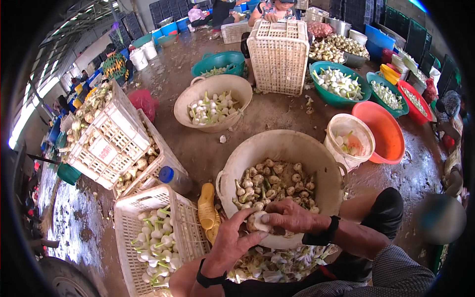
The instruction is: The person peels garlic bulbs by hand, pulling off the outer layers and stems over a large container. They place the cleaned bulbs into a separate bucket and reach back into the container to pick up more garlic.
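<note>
Between both hands, over the near rim of a large pale basin [277,141], is a garlic bulb [257,222]. My left hand [232,240] grips it from the left, fingers curled around its side. From the right, my right hand [289,216] presses its fingers against the same bulb; whether a tool sits in that hand is hidden. Unpeeled garlic bulbs [269,180] with short stems lie in the basin. Below the hands is a heap of garlic skins and leaves [277,262]. Cleaned garlic bulbs [157,242] with green stems fill a white crate [126,218] on my left.
Yellow slippers [208,210] and a blue-lidded jar [175,179] stand beside the crate. Stacked crates [106,153] of garlic rise at left. A white bucket [349,133] and an orange basin [380,128] are at right. A person sits behind an upright crate [278,57].
</note>
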A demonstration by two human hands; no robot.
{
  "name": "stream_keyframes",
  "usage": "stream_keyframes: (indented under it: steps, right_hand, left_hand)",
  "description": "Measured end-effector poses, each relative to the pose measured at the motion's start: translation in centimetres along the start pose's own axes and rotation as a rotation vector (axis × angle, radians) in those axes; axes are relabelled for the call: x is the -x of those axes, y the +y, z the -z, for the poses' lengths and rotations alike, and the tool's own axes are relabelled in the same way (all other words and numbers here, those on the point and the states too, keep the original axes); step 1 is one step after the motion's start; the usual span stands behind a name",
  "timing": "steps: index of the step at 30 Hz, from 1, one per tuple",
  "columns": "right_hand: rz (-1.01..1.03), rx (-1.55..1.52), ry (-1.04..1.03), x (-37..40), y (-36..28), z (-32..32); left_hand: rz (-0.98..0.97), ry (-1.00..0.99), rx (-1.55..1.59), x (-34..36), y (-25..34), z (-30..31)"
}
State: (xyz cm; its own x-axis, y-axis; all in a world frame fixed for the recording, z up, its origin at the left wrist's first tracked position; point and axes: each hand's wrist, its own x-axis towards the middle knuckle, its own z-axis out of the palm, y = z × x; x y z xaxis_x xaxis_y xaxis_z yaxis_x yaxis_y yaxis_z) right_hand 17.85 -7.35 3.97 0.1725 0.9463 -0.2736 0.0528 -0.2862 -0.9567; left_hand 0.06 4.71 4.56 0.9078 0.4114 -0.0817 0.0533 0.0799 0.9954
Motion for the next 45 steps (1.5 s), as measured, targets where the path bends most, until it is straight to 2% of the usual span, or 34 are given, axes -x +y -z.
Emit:
stream_keyframes:
  steps: [1,5,7,8,10,14,20,22,28,31,35,38,40,41,42,43,44,45]
  right_hand:
    - [0.059,0.038,0.012,0.6,-0.7,0.0]
    - [0.148,0.005,-0.051,1.9,-0.7,1.2]
    - [0.114,0.007,-0.058,2.7,-0.6,1.2]
    - [0.081,0.013,-0.063,3.1,-0.6,1.1]
    - [0.084,0.08,-0.054,3.5,-0.5,1.1]
    - [0.123,0.104,-0.025,3.7,0.1,0.8]
    - [0.212,0.143,0.002,3.6,1.4,0.5]
    - [0.375,0.293,0.046,3.4,2.3,0.4]
    - [0.384,0.349,0.179,3.5,4.2,-0.6]
    - [0.291,0.384,0.161,3.7,4.5,-0.6]
    - [0.291,0.443,0.183,3.4,5.2,-0.6]
    - [0.366,0.264,0.236,3.5,5.1,-0.7]
    - [-0.039,-0.066,0.122,3.8,3.9,-0.3]
    - [-0.048,-0.037,0.11,3.6,4.3,-0.3]
    - [-0.046,-0.036,0.11,3.5,5.5,-0.5]
    - [0.078,0.101,0.116,3.4,7.3,-0.8]
    - [0.201,0.239,0.122,3.3,9.3,-1.2]
    - [0.141,0.396,0.069,3.3,11.5,-1.5]
  left_hand:
    - [0.1,-0.003,0.147,0.4,0.4,-0.4]
    - [0.119,0.042,0.36,1.1,2.2,-1.1]
    - [0.107,0.01,0.125,1.0,2.8,-0.6]
    - [0.109,0.006,0.128,1.0,2.4,-0.4]
    - [-0.054,-0.007,-0.275,0.8,1.3,-0.3]
    - [-0.028,0.013,-0.327,0.8,1.6,-0.7]
    - [-0.133,0.003,-0.547,0.4,0.9,-1.1]
    - [-0.227,-0.024,-0.668,0.2,0.8,-1.3]
    - [-0.168,0.038,-0.66,0.2,-0.3,-2.6]
    - [-0.158,0.037,-0.692,0.2,-0.3,-2.8]
    - [-0.193,0.034,-0.699,0.1,-0.3,-2.8]
    - [-0.167,0.022,-0.582,0.2,-0.7,-2.3]
    - [-0.152,-0.022,-0.404,0.3,-0.7,-1.8]
    - [-0.154,-0.02,-0.405,0.3,-1.1,-1.6]
    - [-0.121,-0.052,-0.197,0.5,-1.6,-1.3]
    - [-0.088,-0.086,0.01,0.5,-1.8,-1.2]
    - [-0.09,-0.087,0.008,0.7,-1.3,-1.3]
    - [-0.018,-0.04,0.125,1.1,-0.4,-1.5]
